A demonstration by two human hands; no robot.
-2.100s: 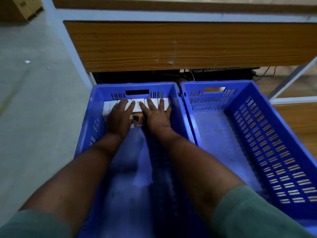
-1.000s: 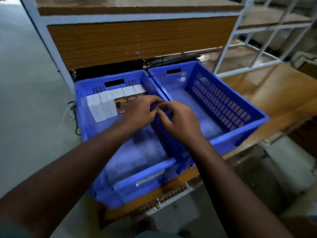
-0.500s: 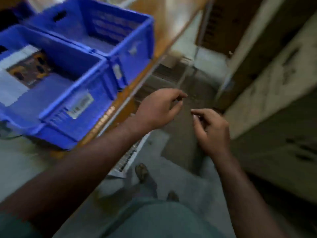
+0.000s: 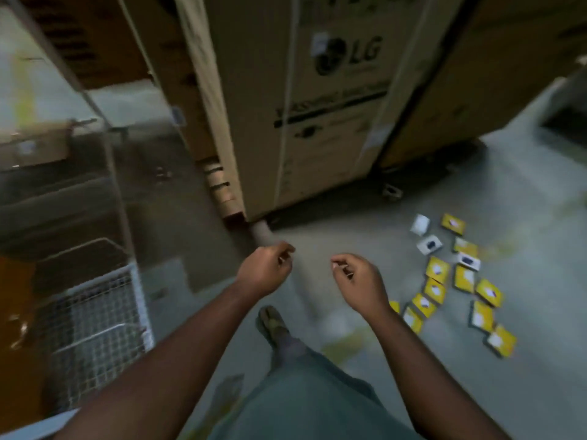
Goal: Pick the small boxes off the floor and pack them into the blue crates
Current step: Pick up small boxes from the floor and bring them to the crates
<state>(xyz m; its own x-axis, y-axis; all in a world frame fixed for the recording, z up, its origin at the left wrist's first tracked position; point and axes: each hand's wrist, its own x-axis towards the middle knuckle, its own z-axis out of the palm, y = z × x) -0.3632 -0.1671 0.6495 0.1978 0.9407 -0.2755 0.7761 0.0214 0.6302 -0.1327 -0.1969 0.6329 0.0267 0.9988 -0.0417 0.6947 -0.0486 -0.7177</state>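
Grey concrete floor point(image 4: 365, 236) fills most of my view, smudged here and there with yellowish marks. Tall brown cardboard cartons point(image 4: 320, 100) stand at the far side, the nearest one printed with an LG logo. To my left I see a wire mesh cage point(image 4: 95, 319) beside a metal rack frame point(image 4: 108, 144), all of it blurred.

I hold both arms out in front of me, over the floor. My left hand point(image 4: 265, 271) hangs with its fingers loosely curled and carries nothing. My right hand point(image 4: 359, 284) is much the same: fingers bent inward, relaxed, nothing between them. The two hands are near each other but not touching.

Over on my right, the small boxes point(image 4: 457, 281) lie scattered flat on the floor in a loose cluster. Most are yellow with a pale patch on the face; a few near the far end of the cluster are white, two of those showing a dark shape. Several touch or overlap their neighbours. My right hand is nearer to them than my left, yet neither touches any box.

Below my hands I can see one foot point(image 4: 270, 322) on the floor and grey-green cloth point(image 4: 305, 398) over my leg.
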